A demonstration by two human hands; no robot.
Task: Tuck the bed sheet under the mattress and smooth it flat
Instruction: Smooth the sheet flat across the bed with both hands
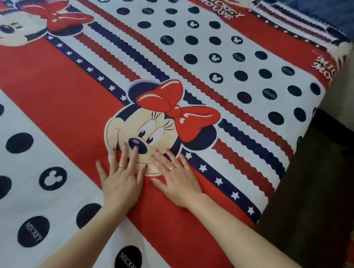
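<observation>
While both hands lie flat, left hand (121,182) and right hand (179,182) press the bed sheet (48,95).

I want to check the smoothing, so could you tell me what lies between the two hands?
In the head view, only bare red sheet lies between the left hand and right hand.

Both forearms are cut off by the bottom edge. The bed sheet (49,103) runs out of the picture to the left of the left hand (121,176) and above both hands. Right of the right hand (179,181), its edge drops from sight, so the tuck cannot be told. The mattress is fully covered.
</observation>
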